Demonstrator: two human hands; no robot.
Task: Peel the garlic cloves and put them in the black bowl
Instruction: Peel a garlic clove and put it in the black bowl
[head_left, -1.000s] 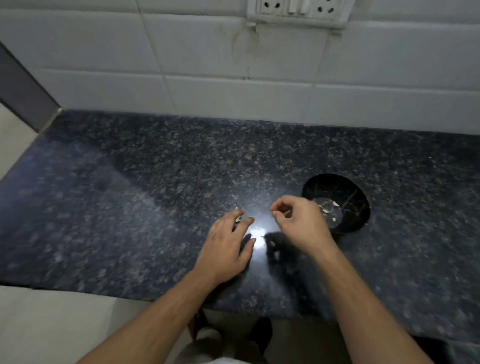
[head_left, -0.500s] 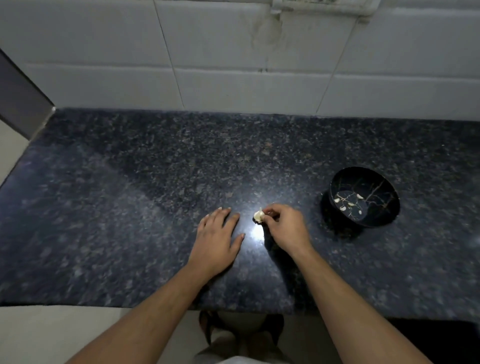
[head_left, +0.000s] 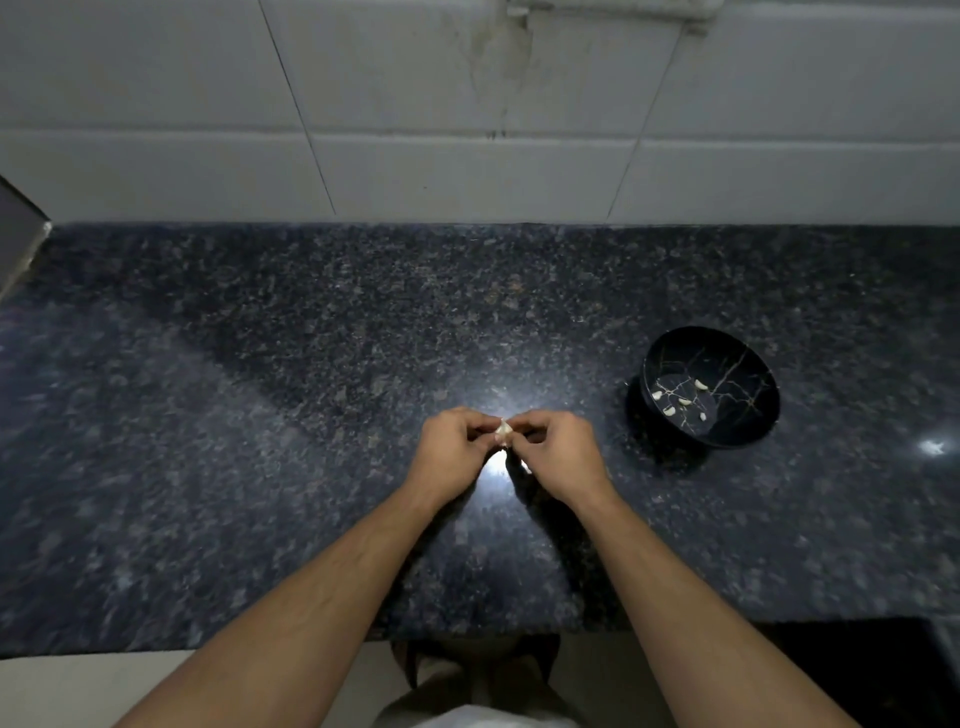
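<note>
A small pale piece of garlic (head_left: 503, 430) is pinched between the fingertips of my left hand (head_left: 453, 453) and my right hand (head_left: 560, 457), just above the dark granite counter (head_left: 260, 415) at its middle. Most of the garlic is hidden by my fingers. The black bowl (head_left: 748, 374), with thin gold veins, stands on the counter to the right of my hands. Several peeled white cloves (head_left: 684, 401) lie at its bottom.
A white tiled wall (head_left: 467, 156) rises behind the counter, with a socket plate at the top edge. The counter's front edge runs below my forearms, with the floor beneath. A bright light reflection (head_left: 497, 462) sits on the counter under my hands.
My left hand has lifted off the counter and joined my right hand on the garlic. Both hands now pinch it together. The view has shifted, so the bowl appears further right.
</note>
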